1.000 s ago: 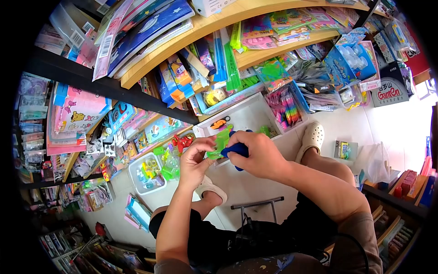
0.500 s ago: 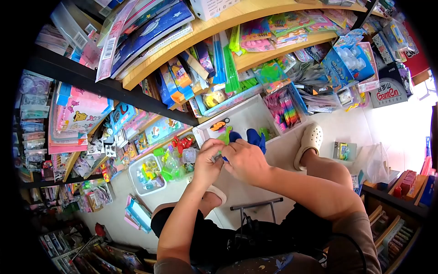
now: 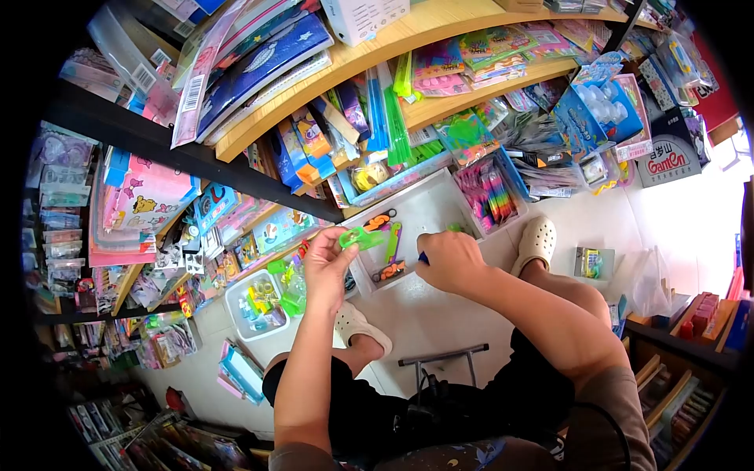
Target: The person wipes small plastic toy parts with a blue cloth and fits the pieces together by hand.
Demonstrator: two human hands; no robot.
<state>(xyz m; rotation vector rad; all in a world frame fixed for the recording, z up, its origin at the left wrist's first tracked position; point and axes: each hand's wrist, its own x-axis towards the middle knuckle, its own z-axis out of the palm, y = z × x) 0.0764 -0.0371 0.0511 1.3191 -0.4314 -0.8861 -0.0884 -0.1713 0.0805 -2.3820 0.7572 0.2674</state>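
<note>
My left hand (image 3: 324, 263) pinches a small translucent green plastic piece (image 3: 361, 239) between thumb and fingers, over the left side of a white tray (image 3: 357, 271). My right hand (image 3: 452, 261) is closed in a fist above the tray's front right part. A bit of dark blue (image 3: 423, 257) pokes out at its fingers; the rest is hidden, so its kind cannot be made out. Inside the tray lie an orange-and-black item (image 3: 380, 220), a green strip (image 3: 393, 242) and a second orange-and-black item (image 3: 389, 271).
A white bin (image 3: 256, 304) of small yellow and blue items stands on the floor at left, beside green packets (image 3: 294, 287). A box of rainbow-coloured packs (image 3: 491, 188) adjoins the tray. Loaded wooden shelves (image 3: 440, 31) hang over the back. A metal-legged stand (image 3: 443, 355) is between my legs.
My hands were together at the tray's front edge and have moved apart. The left went left and up with the green piece; the large blue shapes by my right hand are mostly hidden now.
</note>
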